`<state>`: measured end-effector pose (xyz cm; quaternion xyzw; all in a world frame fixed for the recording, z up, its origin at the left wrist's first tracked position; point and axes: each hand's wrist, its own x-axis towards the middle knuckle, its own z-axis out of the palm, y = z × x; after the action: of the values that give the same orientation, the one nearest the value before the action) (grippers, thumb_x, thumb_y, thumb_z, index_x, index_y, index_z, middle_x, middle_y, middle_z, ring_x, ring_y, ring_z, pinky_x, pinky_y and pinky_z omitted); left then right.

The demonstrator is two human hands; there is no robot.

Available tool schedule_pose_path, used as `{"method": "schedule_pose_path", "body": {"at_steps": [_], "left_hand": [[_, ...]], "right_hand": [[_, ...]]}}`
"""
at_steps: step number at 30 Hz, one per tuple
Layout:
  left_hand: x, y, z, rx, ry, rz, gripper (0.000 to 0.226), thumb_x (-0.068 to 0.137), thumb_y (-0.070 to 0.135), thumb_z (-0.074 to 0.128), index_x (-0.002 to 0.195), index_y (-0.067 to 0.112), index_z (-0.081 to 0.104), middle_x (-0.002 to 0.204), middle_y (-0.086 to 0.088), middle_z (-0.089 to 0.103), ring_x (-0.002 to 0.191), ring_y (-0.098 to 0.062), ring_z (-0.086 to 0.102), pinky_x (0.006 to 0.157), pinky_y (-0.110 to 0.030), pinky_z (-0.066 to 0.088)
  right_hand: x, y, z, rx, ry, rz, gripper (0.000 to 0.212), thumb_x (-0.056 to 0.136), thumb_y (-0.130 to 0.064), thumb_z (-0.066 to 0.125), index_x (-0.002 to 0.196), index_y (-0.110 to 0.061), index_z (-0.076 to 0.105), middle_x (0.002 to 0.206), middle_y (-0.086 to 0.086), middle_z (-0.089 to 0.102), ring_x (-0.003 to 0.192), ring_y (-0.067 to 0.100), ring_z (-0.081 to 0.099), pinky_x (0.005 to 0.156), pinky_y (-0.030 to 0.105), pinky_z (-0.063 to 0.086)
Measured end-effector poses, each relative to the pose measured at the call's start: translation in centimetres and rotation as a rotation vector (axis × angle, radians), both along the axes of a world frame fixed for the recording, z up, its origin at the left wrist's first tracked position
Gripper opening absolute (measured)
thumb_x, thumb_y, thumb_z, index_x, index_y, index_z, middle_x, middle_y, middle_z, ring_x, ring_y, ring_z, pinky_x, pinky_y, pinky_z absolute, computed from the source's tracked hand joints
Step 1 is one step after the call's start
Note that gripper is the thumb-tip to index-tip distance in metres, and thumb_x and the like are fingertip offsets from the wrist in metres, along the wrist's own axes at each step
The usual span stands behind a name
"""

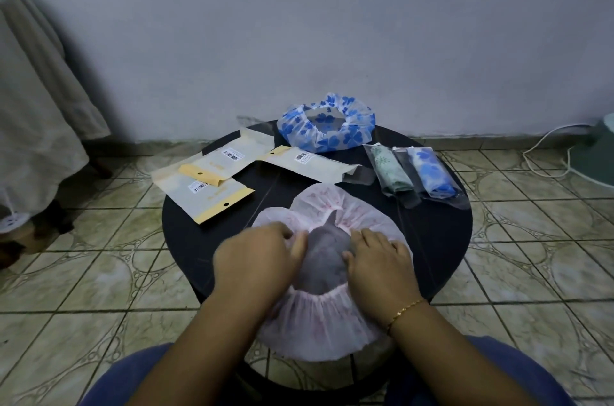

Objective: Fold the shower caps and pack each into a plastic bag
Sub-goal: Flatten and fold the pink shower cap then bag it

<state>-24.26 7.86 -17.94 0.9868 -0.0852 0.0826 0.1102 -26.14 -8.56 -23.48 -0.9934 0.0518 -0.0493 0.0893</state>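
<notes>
Both hands' grip is on the pink shower cap: left hand (257, 256) and right hand (378, 261) curl over its elastic rim on either side of the opening.

Pink shower cap (332, 319) lies opening-up at the near edge of the round black table (186, 229), its near side hanging over the edge. Far left: three empty plastic bags (212, 173). Far right: two packed bags (412, 173), long axes running near-to-far. Blue flowered cap (327, 121) sits at the far edge, opening-up, so only the middle strip is bare.
</notes>
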Motion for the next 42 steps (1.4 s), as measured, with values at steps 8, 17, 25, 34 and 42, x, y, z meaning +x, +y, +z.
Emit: {"method": "schedule_pose_path", "body": {"at_steps": [8,17,25,34,42], "left_hand": [[6.9,3.0,-1.4,-0.338,0.304,0.222,0.063,0.082,0.064,0.056,0.122,0.016,0.058,0.125,-0.007,0.061,0.105,-0.023,0.058,0.087,-0.037,0.046],[7.6,5.1,-3.7,-0.728,0.302,0.293,0.015,0.089,0.029,0.064,0.095,0.016,0.071,0.093,-0.001,0.067,0.083,-0.016,0.059,0.068,-0.028,0.044],[6.5,2.7,-5.2,-0.621,-0.045,0.267,0.031,0.102,0.019,0.039,0.108,0.004,0.064,0.104,-0.01,0.063,0.065,-0.004,0.041,0.058,-0.025,0.032],[9.5,3.9,-3.9,-0.445,0.251,0.218,0.042,0.096,0.051,0.038,0.073,0.02,0.056,0.087,-0.007,0.06,0.082,-0.026,0.055,0.067,-0.032,0.038],[13.0,3.6,-1.9,-0.419,0.367,0.148,0.03,0.098,0.033,0.046,0.091,0.008,0.061,0.095,-0.008,0.057,0.087,-0.021,0.05,0.074,-0.027,0.036]], "right_hand": [[1.0,-0.3,-0.1,0.123,0.116,0.169,0.065,0.096,-0.057,0.022,0.151,-0.024,0.012,0.158,-0.006,0.013,0.146,0.013,0.003,0.119,0.036,0.0],[3.3,-2.4,1.1,-0.038,0.052,0.165,0.055,0.095,-0.053,0.037,0.146,-0.034,0.025,0.156,-0.011,0.016,0.146,0.014,0.0,0.114,0.051,-0.006],[2.3,1.4,1.8,0.132,-0.322,0.12,0.049,0.091,-0.046,0.025,0.114,-0.025,0.063,0.116,-0.009,0.062,0.112,0.015,0.051,0.082,0.032,0.018],[0.4,5.1,-0.3,0.052,-0.166,0.286,0.054,0.089,-0.061,0.027,0.13,-0.035,0.05,0.123,-0.003,0.063,0.106,0.017,0.063,0.081,0.041,0.051],[0.4,4.7,-0.7,-0.009,0.046,0.31,0.057,0.092,-0.067,0.009,0.139,-0.045,0.031,0.139,0.003,0.052,0.121,0.031,0.055,0.09,0.055,0.046]]}}
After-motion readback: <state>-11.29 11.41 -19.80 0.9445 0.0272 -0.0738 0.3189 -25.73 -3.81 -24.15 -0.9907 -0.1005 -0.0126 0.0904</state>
